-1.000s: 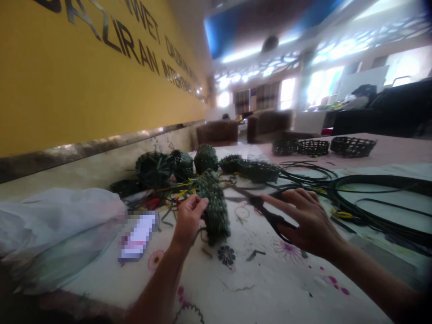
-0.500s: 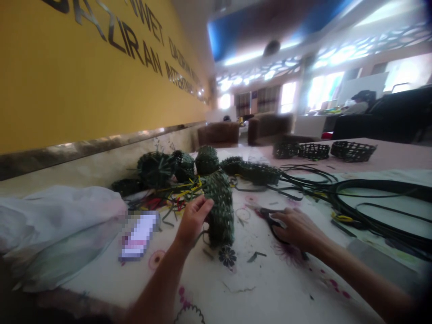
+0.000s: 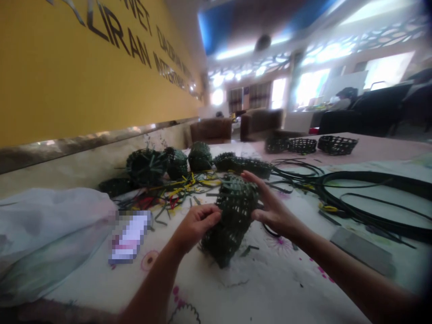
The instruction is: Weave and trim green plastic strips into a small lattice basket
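Note:
A dark green woven basket (image 3: 231, 220) stands tilted in front of me, between my two hands. My left hand (image 3: 199, 225) pinches its left side, thumb and fingers closed at the weave. On the other side, my right hand (image 3: 275, 207) curves around the upper right edge, its thumb lower on the weave and its fingers near the top. A loose strip end sticks out leftward from the basket near its top. Below my right hand a dark scissors handle loop (image 3: 271, 231) shows on the tablecloth; the rest of the scissors is hidden.
Several woven baskets (image 3: 200, 156) line the back; others (image 3: 337, 145) stand at the far right. Yellow and green strip scraps (image 3: 189, 182) lie behind my left hand. A coil of dark strips (image 3: 324, 189) is at right, a blurred-out phone (image 3: 131, 236) and white plastic bag (image 3: 50, 234) at left.
My right hand has let go of the scissors and moved left onto the basket. The basket has been turned and tilted, its lower end nearer me. The view has shifted slightly right.

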Demonstrator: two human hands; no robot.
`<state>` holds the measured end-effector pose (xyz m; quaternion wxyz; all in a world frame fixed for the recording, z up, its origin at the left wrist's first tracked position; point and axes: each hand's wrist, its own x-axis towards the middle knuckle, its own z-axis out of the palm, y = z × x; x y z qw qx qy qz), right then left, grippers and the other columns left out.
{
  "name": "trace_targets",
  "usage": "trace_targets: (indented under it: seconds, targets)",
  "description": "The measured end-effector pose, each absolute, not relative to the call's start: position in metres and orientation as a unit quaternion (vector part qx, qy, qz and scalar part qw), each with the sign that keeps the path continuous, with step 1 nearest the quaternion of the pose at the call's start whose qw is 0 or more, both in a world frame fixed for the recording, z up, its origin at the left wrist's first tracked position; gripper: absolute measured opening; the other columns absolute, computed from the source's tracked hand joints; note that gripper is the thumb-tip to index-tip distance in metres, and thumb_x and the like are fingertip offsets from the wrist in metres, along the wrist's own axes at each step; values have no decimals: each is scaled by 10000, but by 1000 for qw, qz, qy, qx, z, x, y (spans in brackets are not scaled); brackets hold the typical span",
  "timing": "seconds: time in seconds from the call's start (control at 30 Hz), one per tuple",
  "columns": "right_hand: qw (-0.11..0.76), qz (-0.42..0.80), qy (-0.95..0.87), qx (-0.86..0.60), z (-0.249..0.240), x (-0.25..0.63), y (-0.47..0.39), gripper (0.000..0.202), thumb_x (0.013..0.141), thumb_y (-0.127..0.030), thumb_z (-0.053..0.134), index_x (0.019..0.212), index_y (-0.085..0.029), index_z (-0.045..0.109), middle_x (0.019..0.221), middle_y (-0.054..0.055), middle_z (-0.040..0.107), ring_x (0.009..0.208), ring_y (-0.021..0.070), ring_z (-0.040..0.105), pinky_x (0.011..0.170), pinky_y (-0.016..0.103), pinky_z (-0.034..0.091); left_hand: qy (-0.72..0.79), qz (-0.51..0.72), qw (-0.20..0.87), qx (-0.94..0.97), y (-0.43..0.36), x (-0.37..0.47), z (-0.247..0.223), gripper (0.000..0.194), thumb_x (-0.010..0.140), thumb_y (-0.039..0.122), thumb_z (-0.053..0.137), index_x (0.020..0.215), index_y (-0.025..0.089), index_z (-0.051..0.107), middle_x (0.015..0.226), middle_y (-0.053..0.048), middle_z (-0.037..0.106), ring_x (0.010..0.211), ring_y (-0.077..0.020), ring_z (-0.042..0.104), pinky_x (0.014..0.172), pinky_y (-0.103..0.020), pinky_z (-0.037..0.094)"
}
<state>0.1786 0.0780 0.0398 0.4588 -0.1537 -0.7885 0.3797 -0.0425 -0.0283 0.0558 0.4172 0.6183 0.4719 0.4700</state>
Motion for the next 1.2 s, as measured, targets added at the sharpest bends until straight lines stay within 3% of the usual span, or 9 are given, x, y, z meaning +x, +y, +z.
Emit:
trace_targets:
  seconds: [0.17,0.4,0.67,0.9,1.1,1.2]
  targets:
    - [458,386,-784,-162,58,166,75,581,793,-544,701,1275,-290,500,1259,77,590,1085,286,590,975,472,463,468,459,438,616,-28,-42,58,289,844,422,628,776,147,569,650,44,412,537,-66,340,501,-216,258]
    - [505,316,-772,-222,54,156,76,382,784,-420,676,1110,-270,548,1114,55,563,1028,262,558,891,423,465,461,463,433,621,-28,-39,60,311,836,368,625,682,165,449,649,45,384,584,-75,341,527,-211,276]
    - [522,255,-785,-216,49,166,78,380,796,-402,648,1139,-281,538,1137,62,535,1085,285,514,951,470,417,488,373,493,616,-25,-39,62,383,835,501,618,720,154,502,606,52,392,497,-63,357,447,-206,273]
    - [515,222,-797,-221,44,171,91,324,801,-370,627,1092,-260,538,1065,62,511,1060,287,488,951,482,402,492,326,520,617,-13,-34,72,368,809,495,673,858,136,610,640,47,457,488,-47,368,439,-190,273]
    - [504,226,-803,-223,40,172,91,329,798,-362,629,1089,-262,512,1067,70,481,1065,291,471,936,482,407,492,333,598,538,-12,-25,67,435,733,479,761,1003,154,659,851,-23,624,708,-102,551,642,-218,418]
    - [506,235,-798,-227,39,171,90,318,801,-356,622,1085,-271,509,1071,64,477,1073,289,471,945,486,403,510,339,586,531,-12,-20,67,473,697,494,779,997,147,663,860,-38,647,718,-118,559,641,-230,415]
